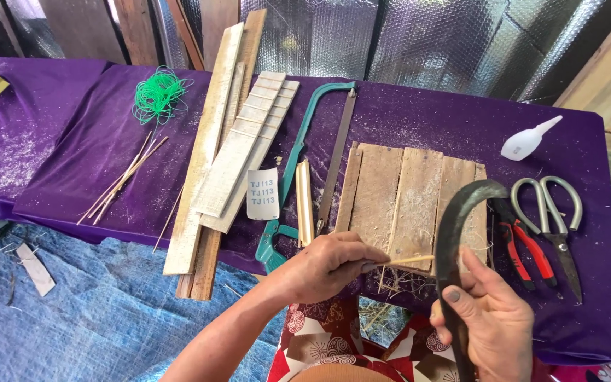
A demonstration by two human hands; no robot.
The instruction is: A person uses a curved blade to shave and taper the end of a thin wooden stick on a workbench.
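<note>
My left hand pinches a thin bamboo sliver and holds it level over the near edge of a small wooden board. My right hand grips the handle of a dark curved sickle knife. The blade arcs up and over the board, and its inner edge sits against the outer end of the sliver. Shavings and fibres lie on the board and hang off the table edge below the sliver.
On the purple-covered table lie a green hacksaw, long wooden slats, thin bamboo sticks, a coil of green string, large scissors, red-handled pliers and a white glue bottle. Blue tarp covers the floor.
</note>
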